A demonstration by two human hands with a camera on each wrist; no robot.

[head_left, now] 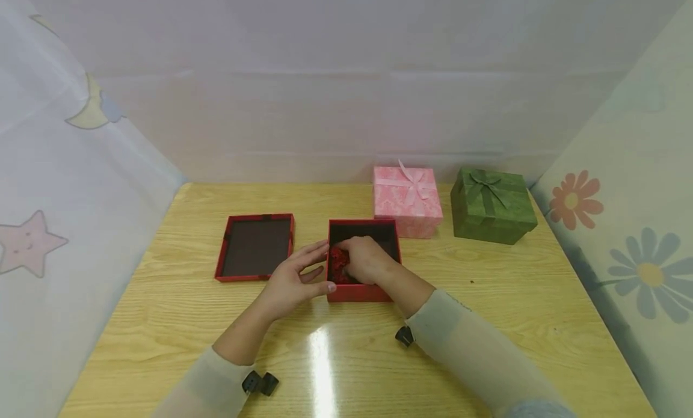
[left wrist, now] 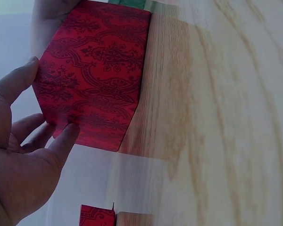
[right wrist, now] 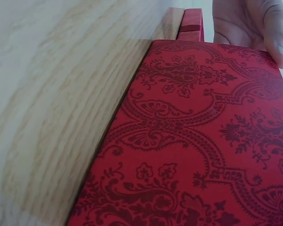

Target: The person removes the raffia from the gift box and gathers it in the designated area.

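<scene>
A red patterned gift box stands uncovered on the table, its inside dark. My left hand rests on its near left corner, thumb on the front and other fingers spread along the left wall; the left wrist view shows these fingers fairly straight against the patterned side. My right hand reaches down inside the box, fingers bent around some red crinkled material; its fingertips are hidden. Left of the box lies its red lid, dark inner side up. The right wrist view shows mostly the box's outer wall.
Behind the red box, to the right, stands a pink gift box with a ribbon bow. A dark green gift box with a bow is further right. Patterned cloth walls enclose the wooden table at the back and sides.
</scene>
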